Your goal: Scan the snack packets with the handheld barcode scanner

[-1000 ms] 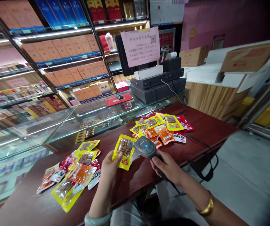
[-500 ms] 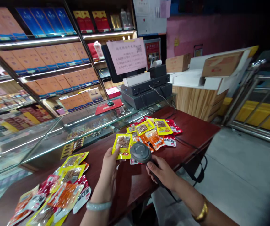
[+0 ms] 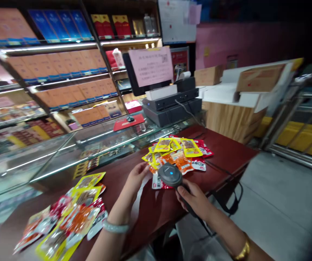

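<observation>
My right hand point(image 3: 192, 197) is wrapped around the handle of a dark grey barcode scanner point(image 3: 170, 174), which shows a small blue light on its head. The scanner hangs over the near edge of a pile of snack packets point(image 3: 181, 159) in yellow, orange, red and white. At the left edge of that pile is my left hand point(image 3: 139, 175), its fingers stretched out by an orange packet point(image 3: 154, 169); any contact is blurred. A second heap of similar snack packets point(image 3: 74, 214) lies at the left, apart from both hands.
Both heaps lie on a dark red tabletop point(image 3: 156, 214). A glass display counter point(image 3: 90, 145) runs behind it, with a monitor point(image 3: 131, 74) and a red mouse pad point(image 3: 119, 125). Boxed goods fill the shelves behind. A scanner cable point(image 3: 220, 166) trails at the right, near a metal railing point(image 3: 294, 108).
The yellow packet has left my left hand, and yellow packets now lie at the pile's left side. The scanner's blue light has come on. The view has shifted slightly.
</observation>
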Action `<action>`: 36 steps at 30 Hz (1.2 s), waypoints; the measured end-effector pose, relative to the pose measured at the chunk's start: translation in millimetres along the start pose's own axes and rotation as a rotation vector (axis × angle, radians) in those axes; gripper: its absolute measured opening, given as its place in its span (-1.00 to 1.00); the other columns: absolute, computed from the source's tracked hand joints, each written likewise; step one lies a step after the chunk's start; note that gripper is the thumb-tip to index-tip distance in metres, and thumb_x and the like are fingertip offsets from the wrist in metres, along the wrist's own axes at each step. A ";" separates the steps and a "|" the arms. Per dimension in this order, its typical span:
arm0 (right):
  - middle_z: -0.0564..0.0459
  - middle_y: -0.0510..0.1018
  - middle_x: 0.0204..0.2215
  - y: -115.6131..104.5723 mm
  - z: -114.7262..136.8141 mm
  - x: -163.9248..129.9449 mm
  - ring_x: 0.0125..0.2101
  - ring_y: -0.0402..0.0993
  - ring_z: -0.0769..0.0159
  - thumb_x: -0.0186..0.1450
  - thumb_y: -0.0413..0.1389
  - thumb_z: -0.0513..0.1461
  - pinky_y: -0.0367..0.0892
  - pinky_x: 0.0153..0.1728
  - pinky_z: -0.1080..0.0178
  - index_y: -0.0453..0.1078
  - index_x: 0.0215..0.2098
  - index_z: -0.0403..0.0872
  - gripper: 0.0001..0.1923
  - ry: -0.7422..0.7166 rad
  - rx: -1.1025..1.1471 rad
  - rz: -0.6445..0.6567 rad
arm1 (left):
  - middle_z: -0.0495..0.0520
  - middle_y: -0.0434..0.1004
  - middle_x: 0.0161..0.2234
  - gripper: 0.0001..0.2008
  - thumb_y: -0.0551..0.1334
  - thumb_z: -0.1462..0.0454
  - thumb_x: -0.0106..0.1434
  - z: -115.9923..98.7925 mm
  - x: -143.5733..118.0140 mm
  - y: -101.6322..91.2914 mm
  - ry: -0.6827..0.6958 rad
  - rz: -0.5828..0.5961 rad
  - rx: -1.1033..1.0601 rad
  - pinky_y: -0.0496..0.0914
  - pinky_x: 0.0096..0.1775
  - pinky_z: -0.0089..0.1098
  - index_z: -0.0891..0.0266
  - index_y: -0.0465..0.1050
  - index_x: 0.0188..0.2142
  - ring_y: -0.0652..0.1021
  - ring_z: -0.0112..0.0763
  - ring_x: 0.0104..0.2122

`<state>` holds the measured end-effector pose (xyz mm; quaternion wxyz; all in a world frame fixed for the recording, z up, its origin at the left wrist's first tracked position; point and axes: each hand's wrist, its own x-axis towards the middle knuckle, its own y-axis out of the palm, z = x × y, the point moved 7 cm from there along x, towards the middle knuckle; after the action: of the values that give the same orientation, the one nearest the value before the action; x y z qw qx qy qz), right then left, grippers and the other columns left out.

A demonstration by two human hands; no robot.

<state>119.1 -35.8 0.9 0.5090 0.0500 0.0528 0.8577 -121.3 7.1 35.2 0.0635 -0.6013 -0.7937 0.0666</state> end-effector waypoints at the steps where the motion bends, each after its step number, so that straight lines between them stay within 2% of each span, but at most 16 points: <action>1: 0.21 0.38 -0.57 2.0 -1.7 -1.0 -0.67 0.28 0.47 0.27 0.13 0.33 0.19 -0.66 0.38 0.32 -0.23 -0.04 -0.38 0.011 -0.002 0.004 | 0.37 0.64 0.04 -0.51 0.40 0.07 0.17 5.7 -13.9 -11.0 0.033 -0.012 0.154 0.47 0.11 -0.08 0.30 0.58 0.02 0.63 0.02 0.04; 3: 0.20 0.40 -0.56 6.3 -5.5 -1.5 -0.65 0.31 0.46 0.27 0.15 0.32 0.21 -0.64 0.38 0.31 -0.25 -0.04 -0.39 0.031 -0.011 0.013 | 0.39 0.59 0.13 -0.52 0.33 0.11 0.23 14.5 -47.1 -34.2 0.087 -0.070 0.533 0.36 0.23 0.01 0.30 0.56 0.08 0.55 0.08 0.16; 6: 0.17 0.42 -0.54 16.9 -10.4 0.8 -0.63 0.33 0.44 0.31 0.15 0.28 0.22 -0.63 0.37 0.29 -0.31 -0.04 -0.43 0.049 -0.027 0.070 | 0.43 0.40 0.30 -0.42 0.27 0.13 0.30 22.4 -101.4 -66.0 0.133 -0.200 1.014 0.20 0.35 0.07 0.34 0.43 0.25 0.35 0.12 0.35; 8: 0.16 0.41 -0.54 26.2 -11.8 2.2 -0.63 0.33 0.44 0.33 0.14 0.27 0.22 -0.63 0.36 0.29 -0.34 -0.04 -0.44 0.052 -0.037 0.112 | 0.55 0.29 0.34 -0.31 0.27 0.07 0.31 30.8 -131.8 -85.4 0.085 -0.287 1.192 0.15 0.36 0.10 0.44 0.34 0.31 0.26 0.21 0.39; 10: 0.15 0.41 -0.54 36.8 -12.1 2.9 -0.63 0.32 0.44 0.32 0.14 0.27 0.21 -0.64 0.35 0.28 -0.36 -0.03 -0.44 0.056 -0.042 0.145 | 0.67 0.26 0.33 -0.21 0.28 0.00 0.30 42.2 -152.9 -102.0 0.008 -0.351 1.280 0.15 0.35 0.14 0.55 0.29 0.32 0.25 0.32 0.38; 14: 0.17 0.40 -0.54 61.5 -12.6 2.9 -0.64 0.31 0.44 0.31 0.13 0.29 0.22 -0.64 0.36 0.27 -0.36 -0.02 -0.43 0.068 -0.044 0.207 | 0.66 0.28 0.32 -0.19 0.26 -0.06 0.30 63.3 -168.1 -116.4 -0.032 -0.364 1.293 0.18 0.33 0.15 0.53 0.29 0.32 0.26 0.33 0.37; 19: 0.20 0.39 -0.54 89.4 -15.0 5.3 -0.65 0.31 0.47 0.33 0.11 0.28 0.21 -0.64 0.37 0.27 -0.34 -0.03 -0.43 0.054 -0.086 0.305 | 0.57 0.24 0.37 -0.24 0.27 -0.05 0.30 72.1 -168.3 -107.8 0.052 -0.312 1.164 0.15 0.36 0.12 0.43 0.33 0.31 0.22 0.24 0.40; 23: 0.22 0.38 -0.57 105.4 -16.3 8.8 -0.67 0.30 0.47 0.32 0.08 0.32 0.22 -0.65 0.37 0.26 -0.33 -0.02 -0.41 0.063 -0.098 0.358 | 0.50 0.24 0.38 -0.27 0.30 -0.02 0.27 68.7 -168.3 -85.1 0.102 -0.229 1.007 0.11 0.38 0.14 0.36 0.35 0.31 0.20 0.20 0.42; 26: 0.23 0.37 -0.58 114.7 -15.6 11.1 -0.68 0.28 0.46 0.32 0.07 0.33 0.21 -0.65 0.36 0.28 -0.28 -0.03 -0.40 0.067 -0.111 0.384 | 0.39 0.29 0.38 -0.31 0.34 0.03 0.22 60.2 -169.1 -70.9 0.120 -0.163 0.812 0.14 0.37 0.12 0.26 0.40 0.28 0.23 0.15 0.41; 28: 0.22 0.38 -0.58 118.3 -14.0 12.5 -0.68 0.29 0.45 0.32 0.06 0.33 0.21 -0.65 0.36 0.30 -0.27 -0.03 -0.39 0.056 -0.129 0.394 | 0.31 0.42 0.31 -0.41 0.35 0.06 0.22 52.6 -168.5 -71.8 0.102 -0.166 0.652 0.23 0.34 0.05 0.16 0.47 0.22 0.36 0.10 0.34; 30: 0.21 0.38 -0.58 119.1 -12.7 13.6 -0.67 0.31 0.44 0.32 0.06 0.32 0.21 -0.65 0.36 0.29 -0.28 -0.03 -0.40 0.051 -0.144 0.393 | 0.26 0.53 0.22 -0.52 0.34 0.08 0.24 43.7 -166.4 -82.8 0.079 -0.245 0.572 0.29 0.31 0.00 0.09 0.55 0.14 0.47 0.06 0.26; 33: 0.21 0.39 -0.56 116.2 -11.9 14.3 -0.66 0.32 0.44 0.33 0.05 0.32 0.22 -0.64 0.36 0.27 -0.31 -0.02 -0.40 0.053 -0.156 0.378 | 0.31 0.53 0.21 -0.54 0.32 0.11 0.27 31.7 -159.9 -101.2 0.046 -0.356 0.745 0.28 0.30 0.00 0.15 0.54 0.14 0.45 0.10 0.26; 36: 0.21 0.39 -0.57 112.2 -13.1 13.6 -0.66 0.32 0.45 0.34 0.04 0.32 0.22 -0.65 0.37 0.25 -0.32 -0.02 -0.41 0.056 -0.170 0.365 | 0.43 0.55 0.15 -0.47 0.28 0.06 0.31 29.8 -149.7 -107.1 -0.018 -0.337 1.040 0.34 0.21 -0.02 0.28 0.47 0.19 0.51 0.15 0.18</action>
<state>13.4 -77.8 4.3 0.3459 -0.0082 -0.0153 0.9381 -187.8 -166.7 22.3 0.3554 -0.3547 -0.7418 0.4446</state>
